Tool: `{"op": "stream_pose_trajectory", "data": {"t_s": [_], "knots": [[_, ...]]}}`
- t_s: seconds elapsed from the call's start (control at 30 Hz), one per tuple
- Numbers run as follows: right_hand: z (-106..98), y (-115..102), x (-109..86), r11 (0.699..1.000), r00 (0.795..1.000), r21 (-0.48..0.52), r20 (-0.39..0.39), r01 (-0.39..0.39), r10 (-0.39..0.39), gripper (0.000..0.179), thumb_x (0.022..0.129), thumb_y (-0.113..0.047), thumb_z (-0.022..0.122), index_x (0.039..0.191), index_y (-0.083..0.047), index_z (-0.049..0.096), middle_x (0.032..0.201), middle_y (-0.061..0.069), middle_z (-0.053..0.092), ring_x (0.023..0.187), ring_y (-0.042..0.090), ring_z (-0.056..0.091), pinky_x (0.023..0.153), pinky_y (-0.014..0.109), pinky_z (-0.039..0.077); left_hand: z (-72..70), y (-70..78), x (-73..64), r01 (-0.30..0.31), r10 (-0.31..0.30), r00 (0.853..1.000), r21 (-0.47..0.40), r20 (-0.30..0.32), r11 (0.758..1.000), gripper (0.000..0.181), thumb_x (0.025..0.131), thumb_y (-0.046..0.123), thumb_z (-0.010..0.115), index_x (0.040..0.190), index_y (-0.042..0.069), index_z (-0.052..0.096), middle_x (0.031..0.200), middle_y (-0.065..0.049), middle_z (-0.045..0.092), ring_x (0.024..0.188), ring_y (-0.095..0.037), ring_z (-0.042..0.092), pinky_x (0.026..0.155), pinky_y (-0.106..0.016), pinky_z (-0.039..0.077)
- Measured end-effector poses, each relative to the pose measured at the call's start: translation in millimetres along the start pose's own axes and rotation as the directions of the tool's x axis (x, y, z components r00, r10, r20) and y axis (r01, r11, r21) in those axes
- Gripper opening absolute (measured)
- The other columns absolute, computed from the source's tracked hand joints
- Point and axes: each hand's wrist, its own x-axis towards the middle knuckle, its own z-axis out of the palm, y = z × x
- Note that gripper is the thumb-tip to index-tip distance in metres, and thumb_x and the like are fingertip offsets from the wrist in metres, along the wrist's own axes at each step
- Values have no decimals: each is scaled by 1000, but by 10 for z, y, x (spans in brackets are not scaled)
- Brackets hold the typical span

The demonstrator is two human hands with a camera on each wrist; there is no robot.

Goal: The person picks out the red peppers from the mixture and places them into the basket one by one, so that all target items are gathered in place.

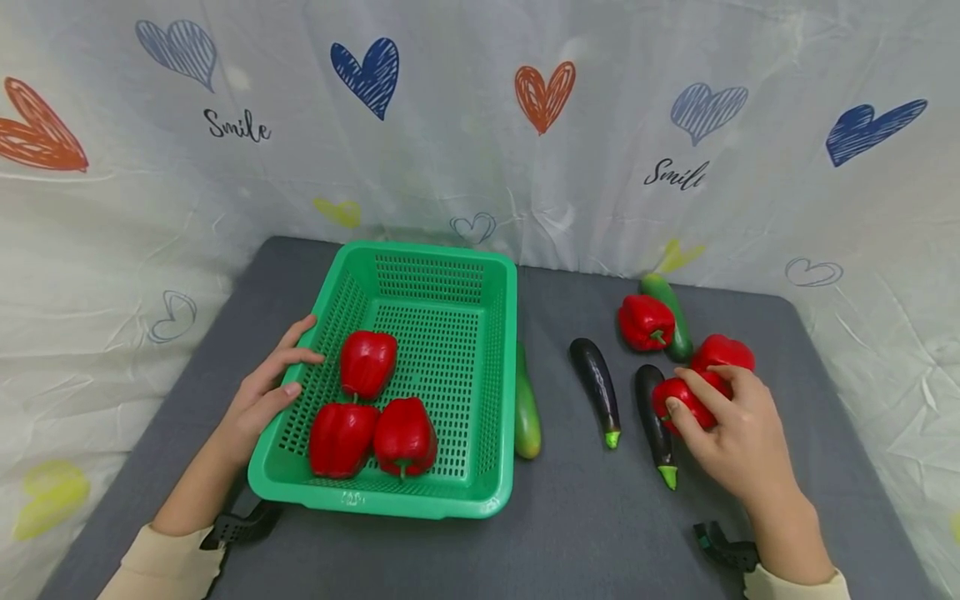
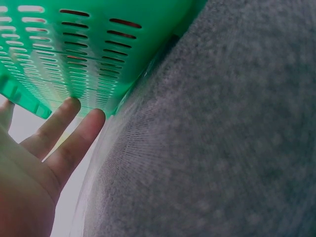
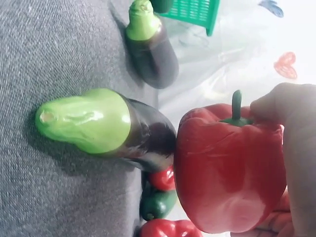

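My right hand [image 1: 738,437] grips a red bell pepper [image 3: 229,168] between thumb and fingers, its green stem showing in the right wrist view. Beside that pepper lies an eggplant [image 1: 654,425] with a light green cap; a second eggplant [image 1: 595,387] is farther left. My left hand [image 1: 258,400] rests at the left rim of a green plastic basket [image 1: 510,375], its fingers fairly straight. In the left wrist view two fingertips [image 2: 91,123] meet the basket's slotted outer wall. Inside the basket sit three red bell peppers [image 1: 368,364], grouped towards the near left.
Just past the right hand is another red bell pepper [image 1: 723,353]. Farther back, a red bell pepper [image 1: 646,322] leans by a green cucumber [image 1: 667,312]. Another cucumber [image 1: 527,408] lies along the basket's right side. A white heart-printed curtain [image 1: 465,150] hangs behind the grey table [image 1: 577,533].
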Motion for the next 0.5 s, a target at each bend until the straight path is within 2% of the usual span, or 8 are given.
{"op": "stream_pose_trajectory", "data": {"t_s": [0.3,0.5], "knots": [[8,-12,-16,999,1000,34,0,-27,27,41,83,-21,77,121,-6,82,121,33,63,111,50,57,90,69,42,7,8,-2,5,-5,1000,-1,1,1000,35,101,-9,42,132,-16,57,179,-20,21,165,-28,15,122,-29,23],[17,-20,-9,998,999,52,-19,-35,36,37,86,-20,75,119,-4,82,122,34,62,113,52,56,92,70,40,5,-8,7,-25,25,1000,-9,5,1000,35,102,-9,41,133,-17,56,179,-21,20,166,-29,13,123,-30,21]]}}
